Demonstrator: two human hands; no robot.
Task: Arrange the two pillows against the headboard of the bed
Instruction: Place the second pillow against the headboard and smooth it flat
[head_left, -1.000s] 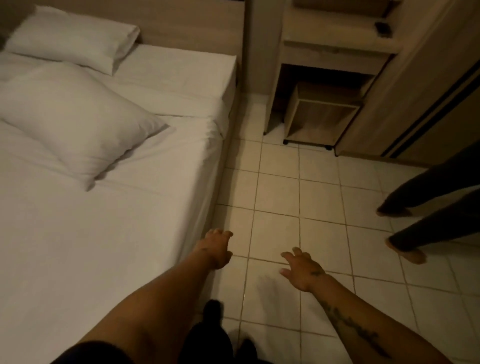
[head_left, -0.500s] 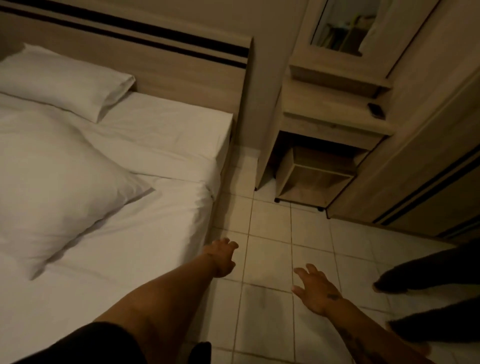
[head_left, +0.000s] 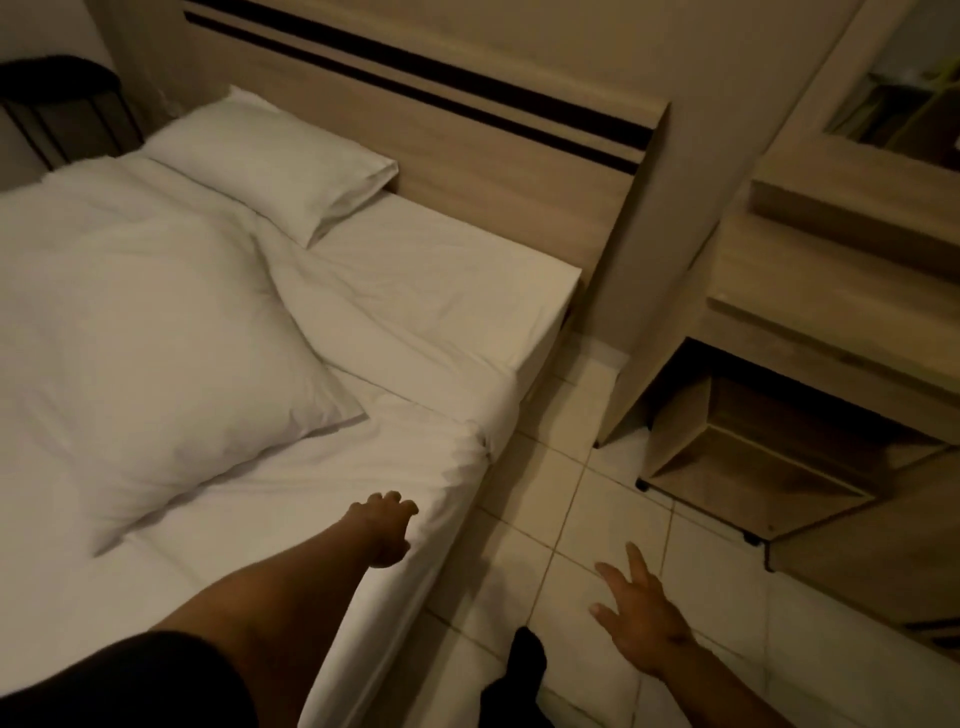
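Reaching left hand (head_left: 384, 530) — both pillows (head_left: 150, 353) untouched.

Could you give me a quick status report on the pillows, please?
Left hand and right hand empty. Small pillow at headboard; large pillow mid-bed. Nothing in the way.

The 2 pillows, the near pillow (head_left: 150, 358) and the far pillow (head_left: 270, 161), have white cloth cases, matt and softly creased. The bed (head_left: 415, 291) carries a white matt cloth sheet with fine wrinkles. The headboard (head_left: 498, 171) is pale wood-grain board, smooth and matt, with 2 dark inlaid stripes. The floor (head_left: 613, 525) is light tile, smooth with a slight sheen. The nightstand (head_left: 748, 457) is matching matt wood-grain board.
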